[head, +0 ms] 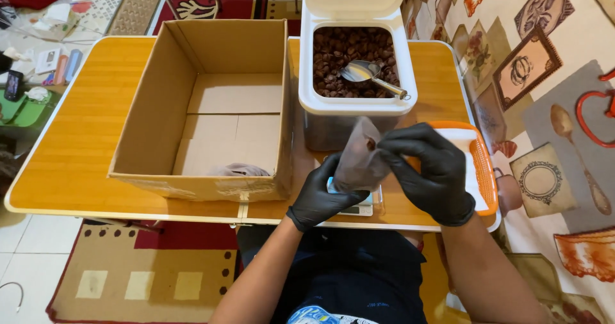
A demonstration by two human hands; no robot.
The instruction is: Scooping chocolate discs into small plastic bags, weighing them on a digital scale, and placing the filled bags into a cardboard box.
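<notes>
Both my hands wear black gloves and hold a small grey-brown pouch [359, 160] over a small scale [364, 205] at the table's front edge. My left hand [320, 196] grips the pouch from below on its left side. My right hand [432, 170] pinches its upper right edge. Behind the pouch stands a white bin [355, 106] with its lid up, full of brown coffee beans [339, 58]. A metal scoop [368, 74] lies on the beans.
An open cardboard box [205, 106] fills the middle of the wooden table [83, 138], with another pouch [238, 169] at its near wall. An orange-and-white tray [483, 164] lies under my right hand. Patterned cloth [544, 106] hangs at the right.
</notes>
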